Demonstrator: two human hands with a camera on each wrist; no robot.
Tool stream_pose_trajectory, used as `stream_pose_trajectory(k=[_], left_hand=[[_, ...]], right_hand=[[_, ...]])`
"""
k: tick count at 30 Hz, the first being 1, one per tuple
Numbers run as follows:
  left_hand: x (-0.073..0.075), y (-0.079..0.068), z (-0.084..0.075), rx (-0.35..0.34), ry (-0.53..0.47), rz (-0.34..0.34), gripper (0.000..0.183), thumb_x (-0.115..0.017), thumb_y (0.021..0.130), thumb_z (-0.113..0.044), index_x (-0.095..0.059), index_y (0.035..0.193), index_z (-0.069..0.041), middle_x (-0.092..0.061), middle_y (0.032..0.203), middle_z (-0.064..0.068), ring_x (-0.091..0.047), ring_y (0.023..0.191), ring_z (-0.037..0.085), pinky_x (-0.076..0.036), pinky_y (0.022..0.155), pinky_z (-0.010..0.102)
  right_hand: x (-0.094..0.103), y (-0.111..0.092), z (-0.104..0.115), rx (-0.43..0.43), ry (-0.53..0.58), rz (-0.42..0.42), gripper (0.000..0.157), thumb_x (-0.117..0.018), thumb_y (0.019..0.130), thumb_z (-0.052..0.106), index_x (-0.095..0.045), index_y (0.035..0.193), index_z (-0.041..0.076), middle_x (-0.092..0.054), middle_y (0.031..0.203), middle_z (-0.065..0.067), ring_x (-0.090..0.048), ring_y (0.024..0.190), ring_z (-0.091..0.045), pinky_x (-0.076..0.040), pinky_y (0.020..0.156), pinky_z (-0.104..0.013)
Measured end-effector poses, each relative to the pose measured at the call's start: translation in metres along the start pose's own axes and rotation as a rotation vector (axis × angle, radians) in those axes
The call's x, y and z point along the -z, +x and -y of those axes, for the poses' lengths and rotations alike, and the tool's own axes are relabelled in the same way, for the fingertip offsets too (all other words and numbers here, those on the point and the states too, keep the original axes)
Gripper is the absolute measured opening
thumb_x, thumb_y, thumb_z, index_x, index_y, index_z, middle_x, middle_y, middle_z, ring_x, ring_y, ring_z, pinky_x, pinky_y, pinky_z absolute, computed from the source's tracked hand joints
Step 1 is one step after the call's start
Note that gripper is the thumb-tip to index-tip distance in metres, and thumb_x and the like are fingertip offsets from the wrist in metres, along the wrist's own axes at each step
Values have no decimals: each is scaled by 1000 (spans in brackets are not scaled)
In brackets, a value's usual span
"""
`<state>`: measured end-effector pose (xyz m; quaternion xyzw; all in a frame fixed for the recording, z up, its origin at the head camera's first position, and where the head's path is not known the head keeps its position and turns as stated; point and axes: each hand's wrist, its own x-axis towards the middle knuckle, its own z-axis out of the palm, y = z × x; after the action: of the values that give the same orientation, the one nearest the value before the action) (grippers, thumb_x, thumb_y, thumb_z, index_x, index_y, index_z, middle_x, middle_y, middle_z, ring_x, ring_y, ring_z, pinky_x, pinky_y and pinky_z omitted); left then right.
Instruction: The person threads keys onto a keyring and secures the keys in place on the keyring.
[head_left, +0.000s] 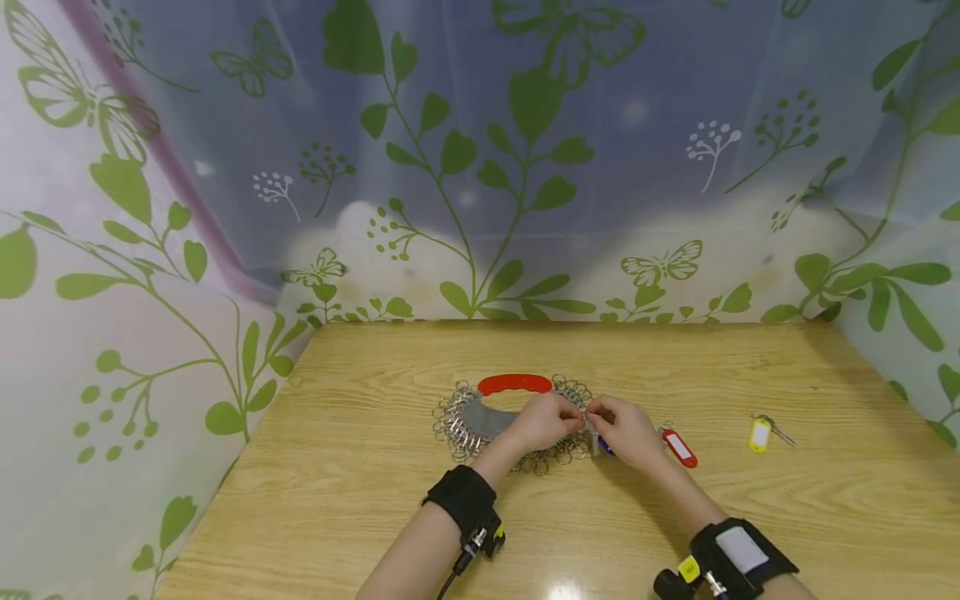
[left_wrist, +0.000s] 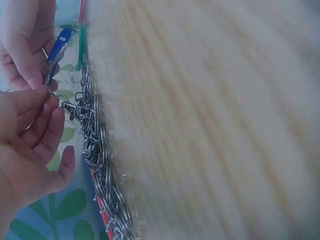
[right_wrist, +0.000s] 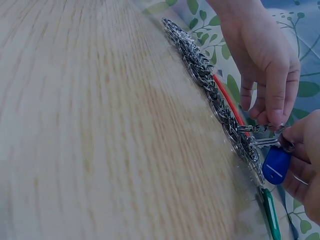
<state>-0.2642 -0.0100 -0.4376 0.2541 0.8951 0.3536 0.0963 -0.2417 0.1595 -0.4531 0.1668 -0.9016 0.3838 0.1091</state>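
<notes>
Where the hands meet, just off the right end of the holder (head_left: 483,419), I have the blue tag (right_wrist: 276,162) with its key (right_wrist: 267,142). The right hand (head_left: 628,429) pinches the pair near the tag's upper end, fingers curled in. The left hand (head_left: 543,423) pinches the end of a short chain (right_wrist: 259,129) running from the holder, its thumb and fingertips brought together.

As I judge it, what matters is the small gap between chain end and tag: the left hand sits on the holder's side, the right hand nearer the tag. The tag's long axis slants downward; the key points back at the holder.

Right of the holder on the surface (head_left: 337,500) lie a red tag (head_left: 679,448) and, farther out, a yellow tag (head_left: 759,435). A green tag (right_wrist: 270,212) lies beyond the holder's right end; I can't find it in the head view. Fingertips hide the join, so I cannot tell whether anything is linked.
</notes>
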Motion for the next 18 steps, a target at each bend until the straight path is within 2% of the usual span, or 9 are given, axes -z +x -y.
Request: stream_pose_trajectory(k=[4,13,18], left_hand=[[1,-1,-2,-27,40,-4,18,-56,94,-16,-72,95,-8,-64,77,-1,-49,57,7,-38,54,19],[1,0,-4,-25,27,-20,19,-55,94,-14,-72,92,-7,-65,74,1,-45,51,7,-35,51,19],[0,0,-5,-39,33,-36,19,-56,93,-13,-72,86,-6,-58,65,-4,-38,47,6,-31,48,18]], right_hand=[[-1,0,1,14,2,-3,7,-62,88,5,-67,91,5,-67,84,-5,-63,77,-22,-49,67,-37],[-1,0,3,23,27,-16,8,-61,87,2,-67,92,3,-66,82,-5,-61,73,-19,-48,63,-33],[-4,-1,2,27,24,-35,7,-62,86,1,-67,90,4,-66,82,-5,-60,73,-18,-47,63,-34]])
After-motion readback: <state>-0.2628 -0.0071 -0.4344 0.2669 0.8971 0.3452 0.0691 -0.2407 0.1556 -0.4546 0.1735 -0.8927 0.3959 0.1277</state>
